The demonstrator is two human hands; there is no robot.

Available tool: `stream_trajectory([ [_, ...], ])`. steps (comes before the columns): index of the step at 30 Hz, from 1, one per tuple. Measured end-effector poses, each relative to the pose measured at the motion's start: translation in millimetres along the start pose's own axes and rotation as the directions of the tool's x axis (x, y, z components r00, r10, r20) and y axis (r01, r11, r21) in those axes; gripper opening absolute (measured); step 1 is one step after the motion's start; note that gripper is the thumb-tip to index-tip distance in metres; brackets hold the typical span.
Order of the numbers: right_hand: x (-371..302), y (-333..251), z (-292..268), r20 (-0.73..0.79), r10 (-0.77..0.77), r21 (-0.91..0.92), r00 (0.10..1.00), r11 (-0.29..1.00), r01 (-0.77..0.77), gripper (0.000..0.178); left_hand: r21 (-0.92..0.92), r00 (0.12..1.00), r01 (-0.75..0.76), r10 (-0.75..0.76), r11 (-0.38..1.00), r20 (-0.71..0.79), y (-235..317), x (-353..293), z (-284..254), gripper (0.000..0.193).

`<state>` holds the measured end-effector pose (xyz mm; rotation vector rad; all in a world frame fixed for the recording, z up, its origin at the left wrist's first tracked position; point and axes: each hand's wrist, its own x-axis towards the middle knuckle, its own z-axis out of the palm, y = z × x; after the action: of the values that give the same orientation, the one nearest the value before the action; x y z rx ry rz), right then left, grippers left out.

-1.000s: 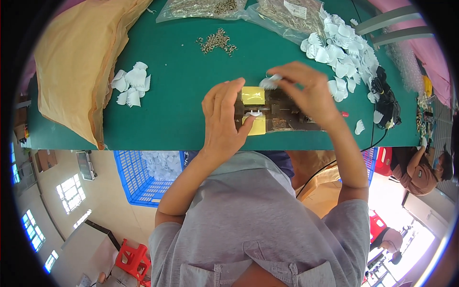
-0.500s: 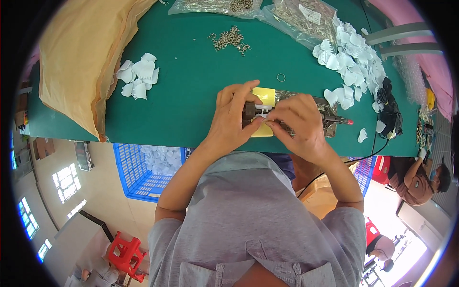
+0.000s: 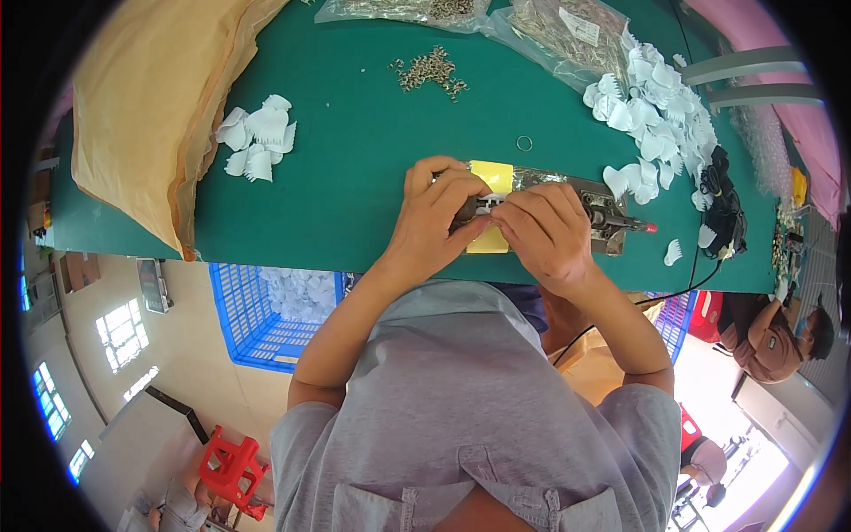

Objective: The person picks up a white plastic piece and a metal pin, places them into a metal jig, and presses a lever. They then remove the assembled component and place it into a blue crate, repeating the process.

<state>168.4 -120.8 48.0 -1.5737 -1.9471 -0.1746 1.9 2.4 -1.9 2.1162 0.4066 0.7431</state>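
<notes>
Now has both hands together over the metal jig [image 3: 612, 232]; a second ago, had the right one raised beyond it, blurred, with a white piece in the fingers. Also has the left index finger bent inward, sticking out straight half a second ago. Suggests, as a judgement, a change from fetching to close two-handed handling at one spot.

Has the small white piece [image 3: 485, 207] at the left part of the jig, between two yellow pads [image 3: 494, 175]. Has the left hand [image 3: 427, 213] curled about it, thumb on the near side, bent fingers on the far side; cannot tell whether pinching or only steadying. Has the right hand [image 3: 545, 232] bunched, thumb and fingertips pressed together, seemingly pinching the piece's edge, partly hidden.

Among containers, below the worktop [image 3: 355, 177]: a blue basket [image 3: 227, 315], holding many white pieces [image 3: 288, 297]. Along the far edge: two clear bags [image 3: 567, 40] of small metallic parts, with a loose metal heap [image 3: 430, 73] nearby. At far left: a large brown paper sack [image 3: 146, 124], contents not visible.
</notes>
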Motion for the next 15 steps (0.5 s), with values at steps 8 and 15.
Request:
stream_trajectory([
  [8, 25, 34, -31, 0.249, 0.522, 0.442, 0.816, 0.688, -0.575, 0.010, 0.033, 1.000, 0.013, -0.013, 0.999, -0.009, -3, 0, -1, 0.033],
  [15, 88, 200, -13, -0.121, 0.303, -0.131, 0.945, 0.939, -0.318, 0.019, 0.010, 1.000, 0.004, -0.004, 1.000, 0.015, -3, 3, 1, 0.033],
])
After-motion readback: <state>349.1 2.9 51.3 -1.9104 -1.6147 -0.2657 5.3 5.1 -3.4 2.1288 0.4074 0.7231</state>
